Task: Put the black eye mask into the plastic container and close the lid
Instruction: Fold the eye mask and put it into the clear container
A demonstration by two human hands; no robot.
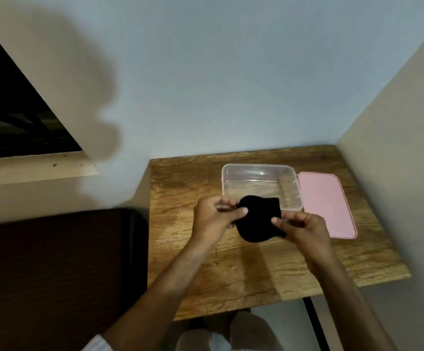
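black eye mask (258, 219) pinched by left fingers (241, 212), right fingers (276, 220), above table (256, 269)

Small wood-grain table (256, 274) pushed into a corner, pale blue-grey wall (231, 72) behind, cream wall (396, 148) on the right. Dark window (15, 110) with cream sill upper left, dark brown furniture (53, 274) just beside the table

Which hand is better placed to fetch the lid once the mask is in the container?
The right hand: the pink lid lies on the table right of the clear container, just beyond that hand. The left hand would have to cross over the black eye mask.
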